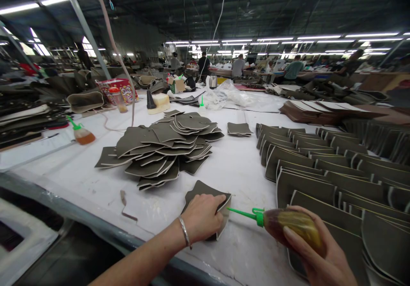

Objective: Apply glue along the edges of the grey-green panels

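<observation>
My left hand, with a silver bracelet on the wrist, presses its curled fingers down on a dark grey leather piece lying on the white table. My right hand grips a glue bottle of amber liquid with a green nozzle. The nozzle tip points left at the edge of that piece, just right of my left fingers.
A loose heap of grey pieces lies in the middle. Overlapping rows of finished pieces fill the right side. A second glue bottle stands at the left, a small stack farther back. Other workers stand in the background.
</observation>
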Tool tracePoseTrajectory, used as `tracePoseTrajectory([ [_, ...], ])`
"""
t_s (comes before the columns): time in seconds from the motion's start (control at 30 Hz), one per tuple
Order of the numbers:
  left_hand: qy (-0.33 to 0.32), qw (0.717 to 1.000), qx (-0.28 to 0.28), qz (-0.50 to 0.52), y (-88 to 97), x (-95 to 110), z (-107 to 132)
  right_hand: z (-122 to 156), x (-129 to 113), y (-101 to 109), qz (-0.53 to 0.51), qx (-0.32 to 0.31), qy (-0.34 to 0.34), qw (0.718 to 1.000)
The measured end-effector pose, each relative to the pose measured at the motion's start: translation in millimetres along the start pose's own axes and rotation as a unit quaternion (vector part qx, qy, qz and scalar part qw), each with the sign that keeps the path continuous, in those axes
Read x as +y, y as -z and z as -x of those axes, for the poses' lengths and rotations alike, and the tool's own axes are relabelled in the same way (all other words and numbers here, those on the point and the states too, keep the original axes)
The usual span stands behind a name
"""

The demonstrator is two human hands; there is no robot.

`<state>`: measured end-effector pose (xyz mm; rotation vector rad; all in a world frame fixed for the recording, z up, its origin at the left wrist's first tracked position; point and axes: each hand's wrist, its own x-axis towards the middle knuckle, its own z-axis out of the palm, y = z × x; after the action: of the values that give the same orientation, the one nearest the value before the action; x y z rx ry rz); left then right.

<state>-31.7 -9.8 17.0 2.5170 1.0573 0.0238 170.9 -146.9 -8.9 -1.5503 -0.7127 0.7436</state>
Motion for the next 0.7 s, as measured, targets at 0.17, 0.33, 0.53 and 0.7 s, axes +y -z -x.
tracePoseTrajectory([
  [0.17,0.001,1.0,0.006,0.001,-2.7,0.3,-0.8,-1.9,-0.2,2.5,0.145,-0.006,0.067,0.987],
  [0.33,-0.001,1.0,-0.01,-0.029,-4.8,5.1,-1.3,-7.6,-9.5,1.2,0.223,-0.018,0.135,0.965],
  [0.53,-0.029,0.996,-0.024,-0.079,-4.2,4.0,-3.7,-15.4,-16.4,-2.3,0.252,-0.027,0.188,0.949],
  [0.7,-0.032,0.997,-0.021,-0.072,-5.2,2.0,-1.3,-11.1,-13.9,0.8,0.233,-0.058,0.142,0.96],
])
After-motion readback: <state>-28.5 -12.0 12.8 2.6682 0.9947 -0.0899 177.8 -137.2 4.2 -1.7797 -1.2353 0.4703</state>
